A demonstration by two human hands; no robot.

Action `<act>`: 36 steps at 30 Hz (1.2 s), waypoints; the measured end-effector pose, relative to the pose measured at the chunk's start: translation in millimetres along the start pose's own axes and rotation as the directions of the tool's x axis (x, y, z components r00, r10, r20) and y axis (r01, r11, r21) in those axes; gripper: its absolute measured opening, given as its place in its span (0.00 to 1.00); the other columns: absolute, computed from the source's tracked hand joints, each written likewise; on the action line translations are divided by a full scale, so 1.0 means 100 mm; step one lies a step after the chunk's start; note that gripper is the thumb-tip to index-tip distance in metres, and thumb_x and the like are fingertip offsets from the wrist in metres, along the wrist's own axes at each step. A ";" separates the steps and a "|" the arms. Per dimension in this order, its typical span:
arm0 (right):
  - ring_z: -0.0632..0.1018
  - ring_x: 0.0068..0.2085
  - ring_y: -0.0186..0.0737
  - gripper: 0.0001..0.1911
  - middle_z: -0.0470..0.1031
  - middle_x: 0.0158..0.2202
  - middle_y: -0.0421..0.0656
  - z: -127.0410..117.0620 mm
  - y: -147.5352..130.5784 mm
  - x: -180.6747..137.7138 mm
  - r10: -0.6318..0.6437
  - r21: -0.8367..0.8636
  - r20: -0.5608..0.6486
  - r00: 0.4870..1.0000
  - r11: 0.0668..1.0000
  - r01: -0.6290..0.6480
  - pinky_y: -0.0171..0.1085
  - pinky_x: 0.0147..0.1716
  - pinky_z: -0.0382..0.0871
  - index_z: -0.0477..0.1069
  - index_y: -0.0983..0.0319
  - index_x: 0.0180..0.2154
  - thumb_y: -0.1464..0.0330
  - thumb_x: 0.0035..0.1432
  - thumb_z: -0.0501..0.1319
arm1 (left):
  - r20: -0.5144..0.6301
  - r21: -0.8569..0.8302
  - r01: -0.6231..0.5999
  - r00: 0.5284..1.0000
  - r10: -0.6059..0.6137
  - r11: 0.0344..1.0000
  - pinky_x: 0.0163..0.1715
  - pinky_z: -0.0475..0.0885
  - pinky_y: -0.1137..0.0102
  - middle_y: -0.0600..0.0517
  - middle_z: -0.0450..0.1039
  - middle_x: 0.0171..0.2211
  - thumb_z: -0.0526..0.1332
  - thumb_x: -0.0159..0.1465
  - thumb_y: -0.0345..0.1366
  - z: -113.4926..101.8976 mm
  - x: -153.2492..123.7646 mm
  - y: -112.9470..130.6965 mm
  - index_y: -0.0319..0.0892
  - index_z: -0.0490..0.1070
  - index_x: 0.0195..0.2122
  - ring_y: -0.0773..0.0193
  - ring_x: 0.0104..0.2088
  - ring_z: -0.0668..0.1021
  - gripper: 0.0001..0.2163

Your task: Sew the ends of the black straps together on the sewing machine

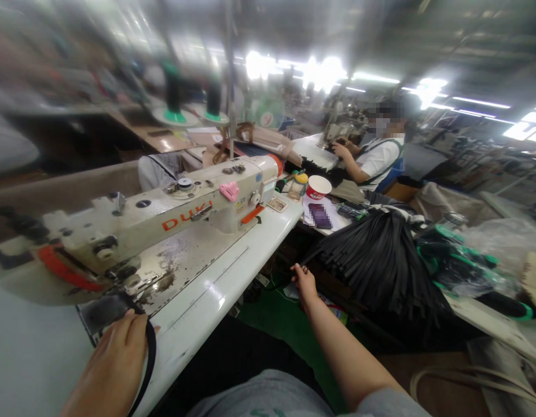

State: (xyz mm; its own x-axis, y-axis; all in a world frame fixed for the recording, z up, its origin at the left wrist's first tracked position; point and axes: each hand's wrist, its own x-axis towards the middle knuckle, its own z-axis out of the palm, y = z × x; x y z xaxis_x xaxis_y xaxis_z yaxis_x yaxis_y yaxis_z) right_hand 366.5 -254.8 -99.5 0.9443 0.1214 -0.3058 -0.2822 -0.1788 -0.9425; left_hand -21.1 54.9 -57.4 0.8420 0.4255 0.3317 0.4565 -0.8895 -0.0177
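Currently resting the left hand [114, 359] palm down beside the needle end of a white industrial sewing machine [185, 202], with fingers close together and only slightly bent, over a flat black piece [106, 311] and against a narrow black strip [151, 353] that loops down past the thumb; impossible to make out whether pinching that strip or merely pressing it. Stretching the right hand [306, 282] out beyond the edge of the white sewing table [233, 284], with fingers partly curled, right by the loose ends of a bundle of black straps [376, 249]; too small to see whether gripping any of them. Past the table, near the bundle, also showing 1 red-and-white paper bowl [319, 187] next to 1 yellow-lidded jar [297, 186]. Farther back, seated at another sewing machine [335, 134], 1 co-worker [378, 165] in a white top.
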 end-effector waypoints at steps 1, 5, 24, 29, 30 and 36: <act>0.61 0.15 0.28 0.25 0.68 0.16 0.35 0.03 0.03 -0.05 0.004 -0.010 0.039 0.999 1.000 -0.003 0.31 0.16 0.49 0.77 0.65 0.33 0.49 0.48 0.73 | -0.010 0.001 0.002 1.000 -0.002 1.000 0.54 0.76 0.55 0.34 0.75 0.52 0.47 0.70 0.31 0.00 0.00 0.01 0.33 0.76 0.51 0.47 0.55 0.78 0.19; 0.64 0.16 0.30 0.23 0.71 0.18 0.39 0.10 0.11 -0.16 0.021 -0.034 0.129 0.991 0.999 -0.017 0.31 0.16 0.49 0.78 0.65 0.30 0.55 0.38 0.77 | -0.042 0.002 -0.026 0.999 0.026 1.000 0.53 0.77 0.55 0.34 0.76 0.51 0.48 0.71 0.33 -0.08 0.00 0.06 0.32 0.76 0.51 0.45 0.54 0.78 0.18; 0.56 0.15 0.26 0.32 0.69 0.18 0.37 0.17 -0.22 -0.16 -0.032 0.046 0.076 0.997 0.999 0.028 0.30 0.15 0.43 0.77 0.64 0.35 0.40 0.48 0.67 | 0.035 -0.082 0.114 0.993 -0.111 0.990 0.62 0.71 0.50 0.33 0.70 0.58 0.47 0.74 0.39 -0.36 0.07 0.33 0.32 0.73 0.54 0.42 0.62 0.72 0.21; 0.55 0.16 0.25 0.32 0.67 0.19 0.36 0.23 -0.39 -0.29 -0.046 0.057 0.082 0.996 0.998 0.042 0.30 0.16 0.42 0.77 0.64 0.37 0.41 0.47 0.68 | 0.022 -0.069 0.153 0.988 -0.152 0.986 0.63 0.71 0.51 0.35 0.72 0.57 0.50 0.73 0.34 -0.46 0.13 0.44 0.34 0.75 0.52 0.45 0.61 0.74 0.17; 0.55 0.16 0.25 0.32 0.67 0.19 0.36 0.25 -0.41 -0.34 -0.040 0.046 0.103 0.994 0.998 0.036 0.31 0.16 0.42 0.78 0.65 0.37 0.42 0.45 0.70 | 0.031 -0.059 0.158 0.987 -0.157 0.986 0.63 0.71 0.52 0.36 0.72 0.58 0.51 0.72 0.33 -0.49 0.14 0.48 0.35 0.75 0.52 0.46 0.61 0.75 0.16; 0.60 0.19 0.28 0.34 0.70 0.23 0.37 0.36 -0.52 -0.53 -0.066 -0.024 0.133 0.989 0.997 0.070 0.32 0.17 0.49 0.80 0.67 0.42 0.45 0.44 0.73 | 0.044 -0.016 0.202 0.979 -0.201 0.979 0.64 0.71 0.50 0.34 0.71 0.59 0.55 0.71 0.28 -0.58 0.24 0.57 0.33 0.73 0.53 0.46 0.61 0.75 0.13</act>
State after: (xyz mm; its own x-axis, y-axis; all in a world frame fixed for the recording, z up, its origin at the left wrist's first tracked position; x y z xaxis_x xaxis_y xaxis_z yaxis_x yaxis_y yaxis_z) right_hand 325.5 -217.0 -39.0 0.9301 0.2615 -0.2581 -0.2114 -0.1937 -0.9580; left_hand 8.9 4.6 4.7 0.7450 0.6025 0.2863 0.6125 -0.7879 0.0642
